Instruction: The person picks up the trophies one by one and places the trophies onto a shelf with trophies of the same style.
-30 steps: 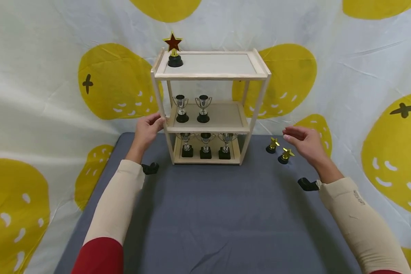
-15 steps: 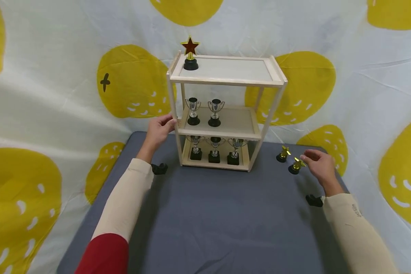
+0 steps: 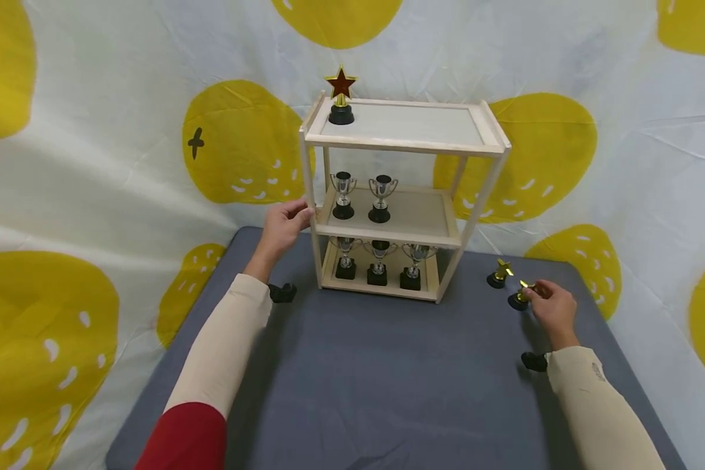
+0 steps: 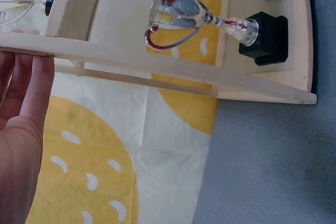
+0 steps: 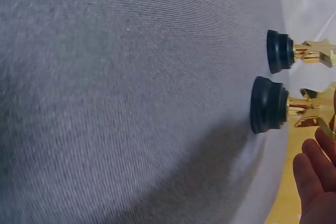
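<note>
On the left, my left hand (image 3: 281, 232) holds the left upright of a small three-tier wooden shelf (image 3: 405, 237), thumb and fingers at the middle tier. The left wrist view shows its fingers (image 4: 37, 90) against the wood. To the right of the shelf, my right hand (image 3: 555, 312) pinches the gold star of a small star trophy (image 3: 518, 301), whose black base (image 5: 269, 104) stands on the cloth; the fingers partly cover the star. Just behind it is a second small star trophy (image 3: 497, 279), upright and untouched.
A larger star trophy (image 3: 341, 115) with a red face stands on the top tier's left end. Two silver cups (image 3: 379, 199) occupy the middle tier, and three more cups (image 3: 377, 271) line the bottom one. Grey cloth (image 3: 399, 372) covers the table; a patterned curtain (image 3: 135, 170) hangs behind.
My right hand has come down from above the small star trophies and taken hold of the nearer one's star. The left hand stays at the shelf's upright. The head view has swung left.
</note>
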Demonstrator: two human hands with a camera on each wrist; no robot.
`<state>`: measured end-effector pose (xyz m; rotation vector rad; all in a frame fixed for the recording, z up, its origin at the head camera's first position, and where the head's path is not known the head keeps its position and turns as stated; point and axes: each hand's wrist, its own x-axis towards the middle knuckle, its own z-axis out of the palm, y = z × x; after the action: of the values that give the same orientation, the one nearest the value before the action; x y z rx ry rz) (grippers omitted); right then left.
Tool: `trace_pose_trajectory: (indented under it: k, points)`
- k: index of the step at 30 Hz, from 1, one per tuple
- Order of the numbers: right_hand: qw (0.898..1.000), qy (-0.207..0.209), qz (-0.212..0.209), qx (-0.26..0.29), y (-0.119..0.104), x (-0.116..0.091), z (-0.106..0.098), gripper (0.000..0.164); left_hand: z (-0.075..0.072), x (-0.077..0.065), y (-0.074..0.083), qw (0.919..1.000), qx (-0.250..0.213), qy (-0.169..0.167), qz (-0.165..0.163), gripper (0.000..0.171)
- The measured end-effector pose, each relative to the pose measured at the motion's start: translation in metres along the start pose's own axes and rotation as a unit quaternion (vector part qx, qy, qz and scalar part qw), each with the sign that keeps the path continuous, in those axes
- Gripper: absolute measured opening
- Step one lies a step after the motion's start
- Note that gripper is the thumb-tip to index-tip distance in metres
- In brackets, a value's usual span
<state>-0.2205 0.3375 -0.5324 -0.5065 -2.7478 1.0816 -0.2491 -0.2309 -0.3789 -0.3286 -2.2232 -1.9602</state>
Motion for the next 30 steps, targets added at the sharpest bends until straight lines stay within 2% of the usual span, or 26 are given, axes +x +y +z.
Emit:
trace_pose_trajectory:
  k: [5, 11, 16, 21, 25, 30]
  points:
    - [1.0, 0.018, -0.003, -0.007, 0.005, 0.0, 0.004, 0.048, 0.003, 0.0, 0.0, 1.0, -0.002, -0.003, -0.001, 0.033]
    - [0.999, 0.014, -0.019, -0.031, 0.007, 0.0, 0.007, 0.044, 0.001, 0.001, -0.003, 0.9998, -0.01, -0.006, -0.013, 0.035]
    - [0.999, 0.009, -0.021, -0.035, 0.009, 0.002, 0.009, 0.044, 0.0, 0.006, -0.013, 0.9998, -0.013, 0.001, -0.012, 0.036]
    - [0.998, 0.024, -0.038, -0.048, 0.011, 0.001, 0.006, 0.041, 0.001, 0.011, -0.024, 1.0, -0.008, 0.004, -0.002, 0.038]
    - [0.996, 0.025, -0.056, -0.059, 0.011, 0.0, 0.001, 0.039, 0.001, 0.012, -0.025, 0.9999, -0.013, 0.006, 0.002, 0.039]
    - [0.994, 0.027, -0.077, -0.069, 0.005, -0.001, -0.008, 0.039, -0.001, 0.011, -0.025, 0.9999, 0.003, 0.012, -0.006, 0.04]
